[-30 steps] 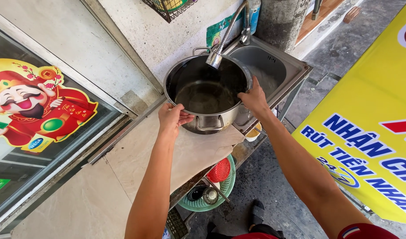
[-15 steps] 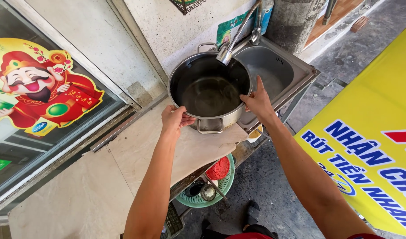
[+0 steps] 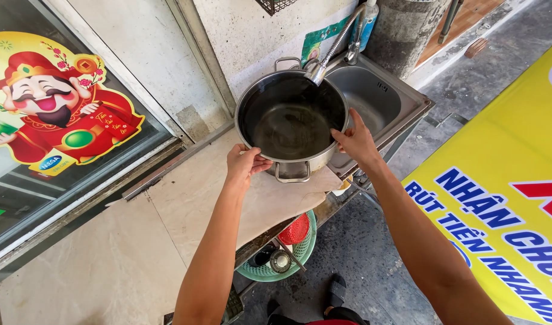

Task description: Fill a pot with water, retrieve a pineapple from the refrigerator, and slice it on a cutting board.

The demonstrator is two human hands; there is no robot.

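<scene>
Fingers of both hands, left hand (image 3: 244, 164) and right hand (image 3: 355, 142), grasp one steel pot (image 3: 291, 123).

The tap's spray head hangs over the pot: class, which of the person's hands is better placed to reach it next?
Probably the right hand: it rests on the pot rim just below the spray head. The left hand grips the opposite rim, farther away.
</scene>
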